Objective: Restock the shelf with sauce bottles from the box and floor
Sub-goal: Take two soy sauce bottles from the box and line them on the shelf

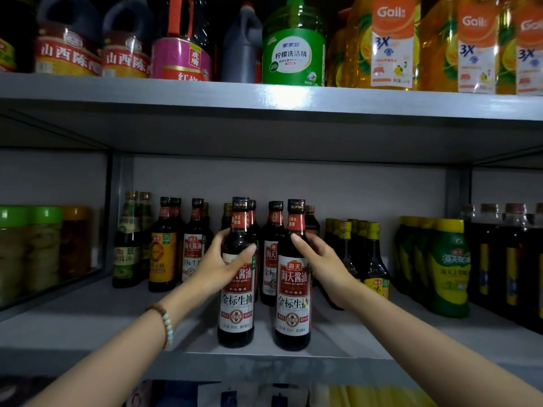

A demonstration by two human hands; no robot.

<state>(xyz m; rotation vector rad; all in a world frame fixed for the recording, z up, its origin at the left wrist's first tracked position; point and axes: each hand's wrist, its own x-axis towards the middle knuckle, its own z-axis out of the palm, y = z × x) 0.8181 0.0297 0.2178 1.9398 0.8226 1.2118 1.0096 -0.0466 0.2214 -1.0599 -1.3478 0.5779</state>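
Fingers of your left hand wrap the shoulder of the left soy sauce bottle. Those of your right hand clasp the right soy sauce bottle likewise. Both bottles stand upright at the shelf front edge, at 6 o'clock of the stocked row. Judged full, heavy, slick and breakable: hold at the shoulder, not the cap.
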